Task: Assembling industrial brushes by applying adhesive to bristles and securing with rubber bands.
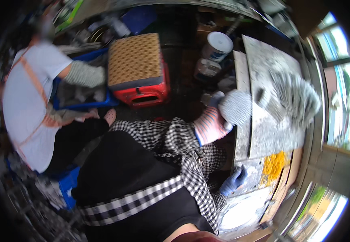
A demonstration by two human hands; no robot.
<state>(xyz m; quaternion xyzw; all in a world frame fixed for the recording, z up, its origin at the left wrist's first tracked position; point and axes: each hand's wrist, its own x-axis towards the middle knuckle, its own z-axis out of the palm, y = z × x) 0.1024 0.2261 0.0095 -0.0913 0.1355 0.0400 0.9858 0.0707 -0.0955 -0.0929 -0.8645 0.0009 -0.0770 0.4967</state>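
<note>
My left hand (210, 126), in a pale glove with coloured stripes, grips a rounded grey-white piece with fine ribs (236, 108) at the near edge of a worn board (273, 139). What kind of piece it is does not show clearly. On the board lies a blurred pile of similar grey ribbed pieces (298, 99). Lower down, my right hand (233, 182) wears a blue-purple glove. Its fingers look apart, with nothing visible between them, close to a stained surface bearing a yellow-orange patch (273, 167).
A white patch (243, 213) lies beyond my right hand. White tubs (218, 45) stand behind the board. A red stool (138, 94) with a woven-pattern top is at the upper middle. At the left, a co-worker (30, 101) reaches into a blue crate (64, 105). Windows (340, 84) line the right.
</note>
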